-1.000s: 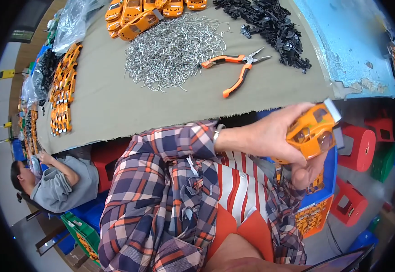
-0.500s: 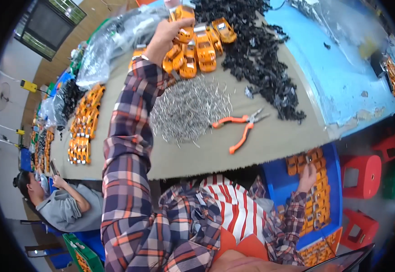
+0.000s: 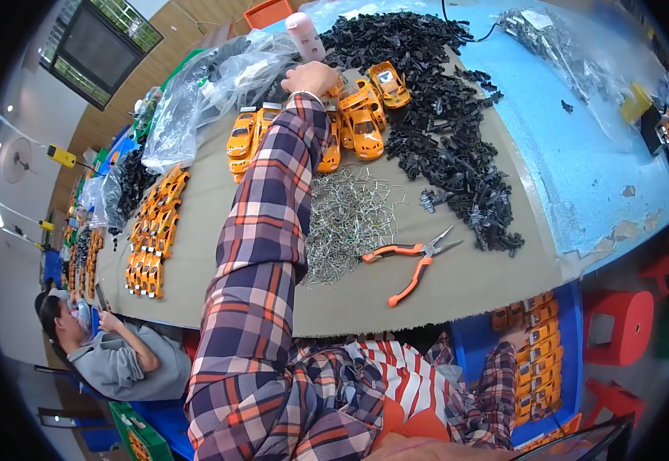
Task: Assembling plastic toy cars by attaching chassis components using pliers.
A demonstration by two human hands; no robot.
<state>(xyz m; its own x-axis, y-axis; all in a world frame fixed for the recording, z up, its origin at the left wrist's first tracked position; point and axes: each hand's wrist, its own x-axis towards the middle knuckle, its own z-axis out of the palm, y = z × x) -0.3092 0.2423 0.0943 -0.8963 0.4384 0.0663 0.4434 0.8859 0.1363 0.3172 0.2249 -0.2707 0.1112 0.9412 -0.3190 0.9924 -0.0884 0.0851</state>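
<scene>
With left hand (image 3: pixel 311 78) at orange toy cars (image 3: pixel 366 137) near the far edge of the tabletop (image 3: pixel 496 280), grip impossible to tell, possibly toppling some by dragging the sleeve (image 3: pixel 261 238).

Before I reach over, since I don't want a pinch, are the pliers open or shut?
Open: the pliers lie on the cloth with their jaws spread apart and their orange-and-black handles splayed.

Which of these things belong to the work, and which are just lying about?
Likely in the work:
orange toy cars at the left hand
blue crate of cars at the right hand
untouched nearby: pliers, bent wires

Likely just lying about:
pink-topped bottle
clear plastic bag
red stool
</scene>
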